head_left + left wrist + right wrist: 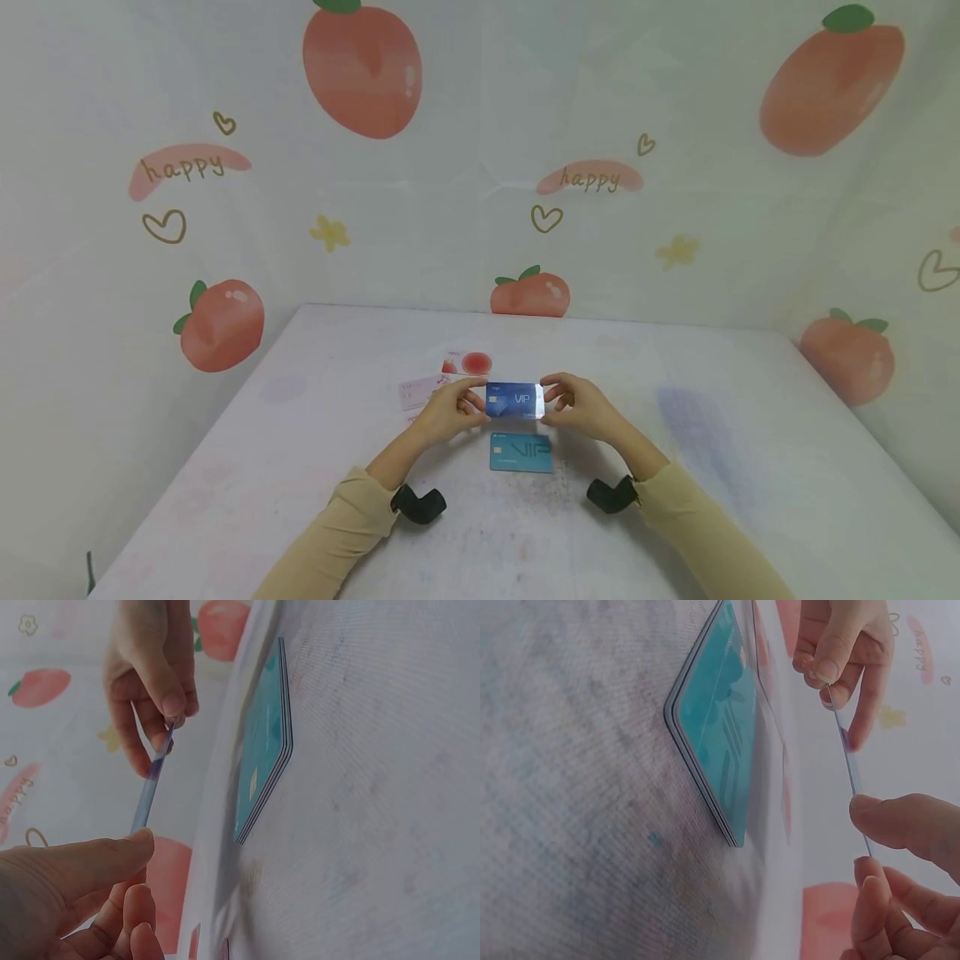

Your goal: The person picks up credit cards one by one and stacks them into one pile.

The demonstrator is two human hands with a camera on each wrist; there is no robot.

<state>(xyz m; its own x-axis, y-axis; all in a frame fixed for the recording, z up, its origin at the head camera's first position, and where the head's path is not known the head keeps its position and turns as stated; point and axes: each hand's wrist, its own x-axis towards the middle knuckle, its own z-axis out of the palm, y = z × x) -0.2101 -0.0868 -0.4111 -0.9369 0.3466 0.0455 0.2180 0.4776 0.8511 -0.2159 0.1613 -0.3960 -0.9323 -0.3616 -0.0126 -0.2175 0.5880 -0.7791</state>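
A dark blue VIP card (514, 401) is held up above the table between both hands. My left hand (448, 412) pinches its left end, and my right hand (583, 407) pinches its right end. In the left wrist view the card (148, 791) shows nearly edge-on between the fingers. Just below it, a teal VIP card (521, 452) lies flat on top of a small stack; the right wrist view shows the layered edges under that teal card (718, 727). Neither hand touches the stack.
Behind my left hand lie a pale pink card (417, 393) and a white card with red round prints (476, 363), partly overlapped by others. The white table (300, 500) meets a fruit-printed backdrop (450, 208). Black wrist mounts (418, 505) sit at both cuffs.
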